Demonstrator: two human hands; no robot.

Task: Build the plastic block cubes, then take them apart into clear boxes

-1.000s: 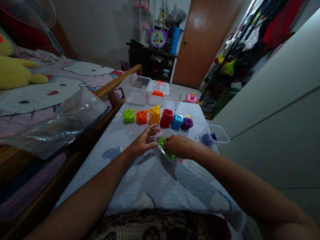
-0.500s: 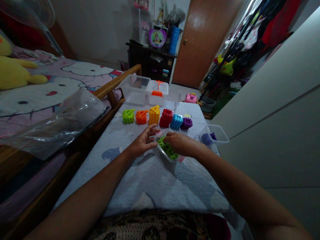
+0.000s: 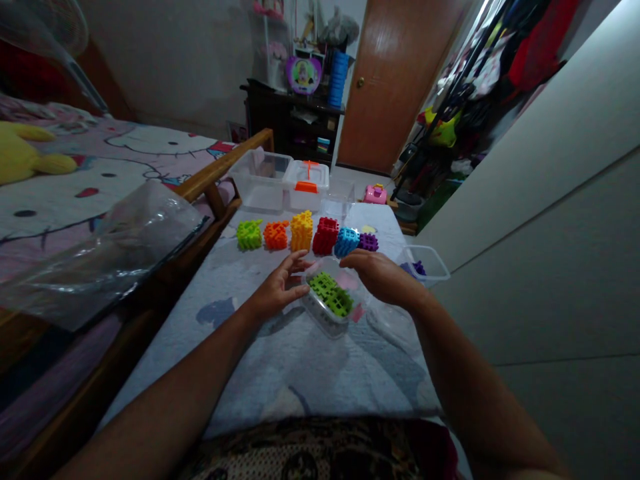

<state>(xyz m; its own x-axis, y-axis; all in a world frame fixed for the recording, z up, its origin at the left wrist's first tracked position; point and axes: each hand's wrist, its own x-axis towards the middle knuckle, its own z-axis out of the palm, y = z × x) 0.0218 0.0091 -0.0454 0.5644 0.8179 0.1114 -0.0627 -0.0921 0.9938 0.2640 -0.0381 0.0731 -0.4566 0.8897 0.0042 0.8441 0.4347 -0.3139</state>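
A small clear plastic container (image 3: 327,325) stands on the cloth-covered table, with green lattice-like blocks (image 3: 330,295) lying in it. At its left side is my left hand (image 3: 280,288), fingers apart, the thumb at the near rim and the other fingers by the far rim. My right hand (image 3: 380,275) hovers over the container's right side, palm down and fingers stretched out, with nothing visible in it. Its palm side is hidden. Just beyond the hands stand block clusters in a row: lime green (image 3: 249,235), orange (image 3: 275,235), yellow (image 3: 301,231), red (image 3: 325,236), light blue (image 3: 347,242) and purple (image 3: 369,242).
A clear tub (image 3: 434,270) with purple blocks sits at the table's right edge. What looks like a clear lid (image 3: 393,325) lies near my right forearm. Clear bins (image 3: 265,180) and an orange-latched box (image 3: 307,180) stand at the back. A wooden bed rail (image 3: 220,173) borders the left.
My right hand has come up out of the container and moved right, uncovering the green blocks. My left hand keeps its place at the container. The whole view has shifted slightly.
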